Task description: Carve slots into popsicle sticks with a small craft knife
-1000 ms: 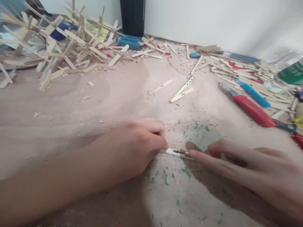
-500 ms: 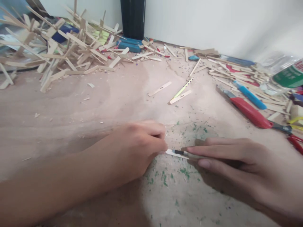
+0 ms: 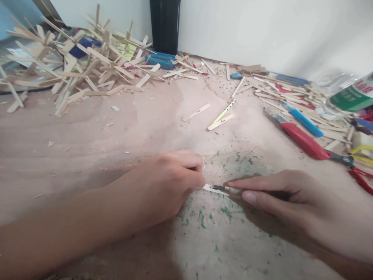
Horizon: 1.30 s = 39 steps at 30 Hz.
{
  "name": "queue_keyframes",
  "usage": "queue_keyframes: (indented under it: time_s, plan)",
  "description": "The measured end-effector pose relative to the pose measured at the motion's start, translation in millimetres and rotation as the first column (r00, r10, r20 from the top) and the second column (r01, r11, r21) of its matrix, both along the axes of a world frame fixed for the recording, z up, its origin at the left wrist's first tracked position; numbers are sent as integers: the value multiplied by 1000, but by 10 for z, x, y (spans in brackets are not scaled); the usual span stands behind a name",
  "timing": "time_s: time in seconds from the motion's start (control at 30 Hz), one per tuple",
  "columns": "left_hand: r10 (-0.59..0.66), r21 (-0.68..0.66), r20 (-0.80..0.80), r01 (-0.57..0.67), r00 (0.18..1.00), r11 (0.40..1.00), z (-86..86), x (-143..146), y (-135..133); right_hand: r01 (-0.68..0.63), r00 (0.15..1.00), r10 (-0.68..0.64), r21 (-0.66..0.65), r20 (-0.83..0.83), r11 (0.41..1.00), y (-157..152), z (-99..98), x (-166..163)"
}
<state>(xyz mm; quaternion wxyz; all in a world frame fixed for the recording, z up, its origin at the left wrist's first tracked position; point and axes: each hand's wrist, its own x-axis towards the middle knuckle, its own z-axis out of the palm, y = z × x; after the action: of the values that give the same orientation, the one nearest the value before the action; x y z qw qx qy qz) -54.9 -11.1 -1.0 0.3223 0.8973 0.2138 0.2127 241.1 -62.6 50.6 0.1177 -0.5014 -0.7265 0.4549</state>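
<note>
My left hand [image 3: 179,175] is closed on one end of a pale wooden craft stick [image 3: 208,188], pressing it down near the tabletop. From the right, my right hand [image 3: 274,194] pinches a slim craft knife [image 3: 233,190] between thumb and fingers. The knife's dark tip lies along the stick, close to my left fingertips. Most of the handle is hidden under my right hand. Green shavings [image 3: 225,212] are scattered on the table around both hands. Beyond them lie a loose craft stick [image 3: 196,112] and a yellow-green strip with dark marks [image 3: 223,112] touching another stick [image 3: 221,122].
A tangled pile of craft sticks [image 3: 96,66] stands at the back left, beside a black upright object [image 3: 164,27]. To the right lie a red-handled tool [image 3: 304,140], a blue pen-like tool [image 3: 304,119], more sticks and a plastic bottle [image 3: 349,95]. A white wall [image 3: 247,31] closes the back.
The view has shifted slightly. My right hand and the knife have moved a little left, towards my left fingers. My left hand keeps its hold on the stick.
</note>
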Motion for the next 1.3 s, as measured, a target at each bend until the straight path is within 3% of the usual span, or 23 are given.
queue_keyframes:
  time_s: [0.17,0.3,0.4,1.0,1.3]
  plan:
    - [13,13,-46,-13,999,1000,33,-3,-4,-69,995,57,162,77,984,-34,51,-20]
    - [13,3,-89,-13,996,1000,58,-4,-2,-112,986,52,400,159,910,-106,30,-70]
    - [24,5,-101,-23,995,1000,50,5,1,-171,979,94,477,181,862,-127,-4,-64]
    - [33,34,-66,-31,997,999,29,8,-21,-186,976,106,480,189,857,-101,-21,-70]
    - [8,41,-96,-5,995,999,59,19,9,-143,988,101,436,118,889,-124,-13,1]
